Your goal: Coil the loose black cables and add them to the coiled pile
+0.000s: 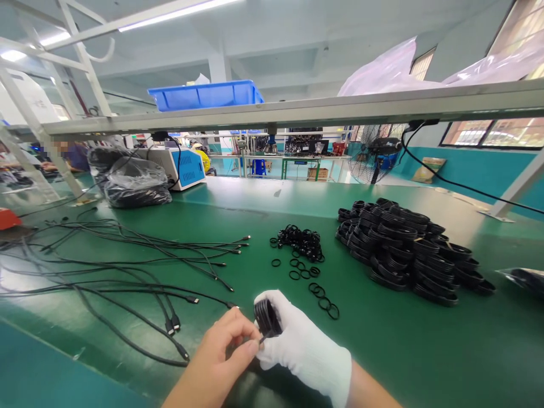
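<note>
My right hand [304, 348], in a white glove, is wrapped round a black cable wound into a small coil [267, 316]. My bare left hand [227, 351] meets it at the near side, thumb and forefinger pinching a short end of that cable. Part of the coil is hidden by the gloved fingers. Beyond the hands lie several loose black rings [323, 302] and a heap of more black rings [301, 241]. To the left, several uncoiled black cables [144, 286] stretch across the green table [263, 218], their plugs pointing toward the middle.
On the right rises a large pile of coiled black cables [399, 243]. A plastic bag of dark items [136, 181] and a blue-and-white machine [185, 167] stand at the back left. An overhead shelf [297, 113] carries a blue bin [206, 95]; a fan [374, 153] is behind.
</note>
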`<state>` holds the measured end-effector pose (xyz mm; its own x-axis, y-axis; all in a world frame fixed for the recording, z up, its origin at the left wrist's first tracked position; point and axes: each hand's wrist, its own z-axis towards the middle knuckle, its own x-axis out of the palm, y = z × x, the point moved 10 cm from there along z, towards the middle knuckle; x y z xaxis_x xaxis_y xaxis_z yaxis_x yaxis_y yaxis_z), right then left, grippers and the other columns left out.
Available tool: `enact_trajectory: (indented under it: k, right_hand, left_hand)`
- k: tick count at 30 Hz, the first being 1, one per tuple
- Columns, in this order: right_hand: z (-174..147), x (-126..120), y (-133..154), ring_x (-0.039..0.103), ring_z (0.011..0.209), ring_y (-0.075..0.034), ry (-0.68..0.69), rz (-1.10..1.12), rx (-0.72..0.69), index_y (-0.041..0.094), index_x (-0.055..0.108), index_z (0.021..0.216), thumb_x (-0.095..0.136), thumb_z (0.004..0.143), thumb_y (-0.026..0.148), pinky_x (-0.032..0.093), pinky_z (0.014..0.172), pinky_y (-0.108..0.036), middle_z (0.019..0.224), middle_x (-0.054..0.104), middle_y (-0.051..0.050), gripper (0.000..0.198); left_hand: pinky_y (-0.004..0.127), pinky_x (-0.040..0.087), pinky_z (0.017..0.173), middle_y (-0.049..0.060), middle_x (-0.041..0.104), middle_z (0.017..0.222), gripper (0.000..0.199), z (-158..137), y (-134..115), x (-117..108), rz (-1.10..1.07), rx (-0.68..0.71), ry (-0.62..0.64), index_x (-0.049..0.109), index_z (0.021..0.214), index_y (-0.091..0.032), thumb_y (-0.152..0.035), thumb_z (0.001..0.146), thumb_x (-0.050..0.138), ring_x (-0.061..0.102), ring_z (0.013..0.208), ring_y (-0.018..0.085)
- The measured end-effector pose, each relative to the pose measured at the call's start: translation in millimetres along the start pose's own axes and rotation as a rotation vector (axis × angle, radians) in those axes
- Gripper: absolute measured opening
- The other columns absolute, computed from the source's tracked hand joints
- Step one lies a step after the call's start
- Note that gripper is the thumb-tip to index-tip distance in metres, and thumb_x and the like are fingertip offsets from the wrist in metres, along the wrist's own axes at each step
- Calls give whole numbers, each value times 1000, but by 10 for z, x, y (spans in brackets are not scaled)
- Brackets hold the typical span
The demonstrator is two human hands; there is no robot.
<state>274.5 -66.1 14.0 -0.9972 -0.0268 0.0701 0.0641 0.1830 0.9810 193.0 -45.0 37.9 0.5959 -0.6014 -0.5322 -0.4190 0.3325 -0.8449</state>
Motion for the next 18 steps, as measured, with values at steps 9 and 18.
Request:
enact_trajectory:
  k: [9,18]
  right_hand:
    - [-1,146,-101,58,68,-12,155,354,39,20,45,100,69,56,10,49,61,-30,90,50,1,51]
    - [-13,355,-121,58,72,-12,376,556,46,12,51,102,76,59,19,53,62,-27,82,54,-2,50]
  left_hand:
    - [28,38,80,0,59,91,19,27,150,-170,-295,-94,-63,58,93,-21,-32,82,47,52,88,18]
    - [23,43,77,-1,59,96,30,26,-268,-285,81,229,-275,62,96,-25,-7,76,51,56,81,13]
